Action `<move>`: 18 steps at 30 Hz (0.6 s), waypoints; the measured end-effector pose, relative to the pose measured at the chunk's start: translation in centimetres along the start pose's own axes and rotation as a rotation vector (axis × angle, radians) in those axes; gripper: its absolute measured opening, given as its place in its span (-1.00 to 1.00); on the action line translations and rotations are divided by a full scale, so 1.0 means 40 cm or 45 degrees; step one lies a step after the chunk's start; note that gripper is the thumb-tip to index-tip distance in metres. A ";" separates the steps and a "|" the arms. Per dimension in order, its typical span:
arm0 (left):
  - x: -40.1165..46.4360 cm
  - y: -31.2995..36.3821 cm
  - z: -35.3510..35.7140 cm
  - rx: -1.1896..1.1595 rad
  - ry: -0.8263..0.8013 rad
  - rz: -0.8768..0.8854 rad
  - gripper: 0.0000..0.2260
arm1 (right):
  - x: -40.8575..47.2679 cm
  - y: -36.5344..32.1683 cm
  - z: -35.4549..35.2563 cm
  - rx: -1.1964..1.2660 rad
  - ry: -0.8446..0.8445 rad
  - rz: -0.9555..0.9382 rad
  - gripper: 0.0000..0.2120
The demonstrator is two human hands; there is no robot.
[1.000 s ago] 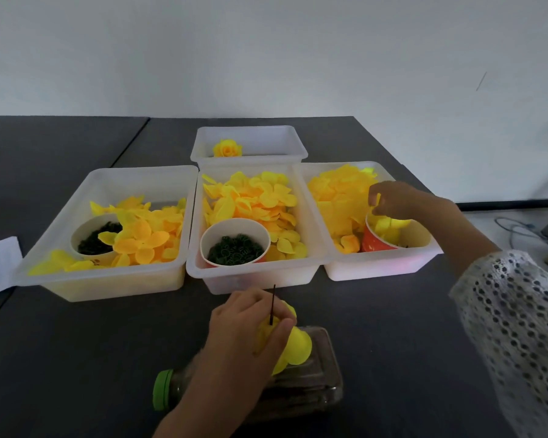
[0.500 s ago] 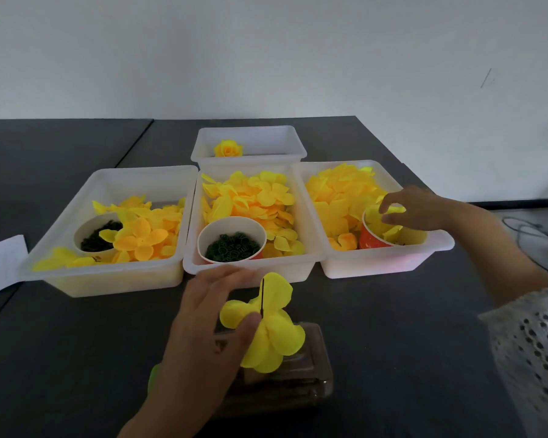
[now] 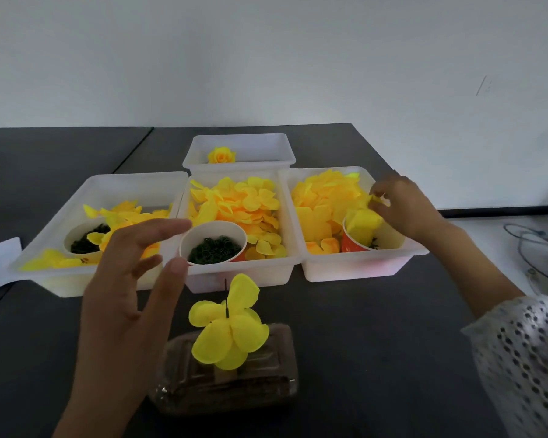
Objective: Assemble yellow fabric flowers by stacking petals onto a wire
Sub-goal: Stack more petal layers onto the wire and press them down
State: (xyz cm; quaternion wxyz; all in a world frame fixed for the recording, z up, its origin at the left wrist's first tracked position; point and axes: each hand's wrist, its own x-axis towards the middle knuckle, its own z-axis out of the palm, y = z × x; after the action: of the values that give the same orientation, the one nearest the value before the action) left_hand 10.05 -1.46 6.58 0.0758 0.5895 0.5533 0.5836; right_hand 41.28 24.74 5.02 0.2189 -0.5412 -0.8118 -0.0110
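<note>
left hand [image 3: 124, 298] has let go, fingers spread; petal stack [image 3: 230, 327] stands alone on the wire [image 3: 226, 306] w/ tip free (rdy for more). right hand [image 3: 405, 210] now pinches 1 petal [image 3: 375, 199] over the orange cup [image 3: 353, 245].

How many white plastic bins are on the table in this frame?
4: left bin, middle bin, right bin in a row, and a smaller back bin behind the middle one. None seems hidden.
</note>
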 end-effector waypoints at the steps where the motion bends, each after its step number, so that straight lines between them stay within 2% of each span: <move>1: 0.002 0.000 0.000 0.006 0.005 -0.001 -0.77 | -0.011 -0.008 -0.024 0.122 0.078 0.035 -0.88; 3: 0.008 -0.006 0.000 0.000 0.036 -0.028 -0.77 | -0.036 -0.031 -0.072 0.334 0.147 0.115 -0.73; 4: 0.013 -0.011 -0.001 -0.036 0.059 -0.056 -0.76 | -0.049 -0.042 -0.093 0.492 0.118 0.164 -0.75; 6: 0.019 -0.019 -0.003 -0.111 0.091 -0.114 -0.72 | -0.083 -0.071 -0.129 0.906 -0.035 0.254 -0.82; 11: 0.017 0.013 0.005 -0.217 0.043 -0.068 -0.77 | -0.189 -0.171 -0.159 1.633 -0.381 0.368 -0.74; 15: 0.040 0.055 0.031 -0.112 -0.149 0.026 -0.76 | -0.258 -0.255 -0.145 1.977 -0.582 0.398 -0.67; 18: 0.041 0.068 0.059 -0.075 -0.372 -0.128 -0.64 | -0.284 -0.318 -0.139 2.068 -0.598 0.380 -0.72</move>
State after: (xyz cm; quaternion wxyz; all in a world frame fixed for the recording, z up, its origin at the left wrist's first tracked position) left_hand 12.94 0.04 8.84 0.2018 0.6372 0.5478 0.5032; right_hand 35.57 8.13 8.63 0.3641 -0.3061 -0.5124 0.7150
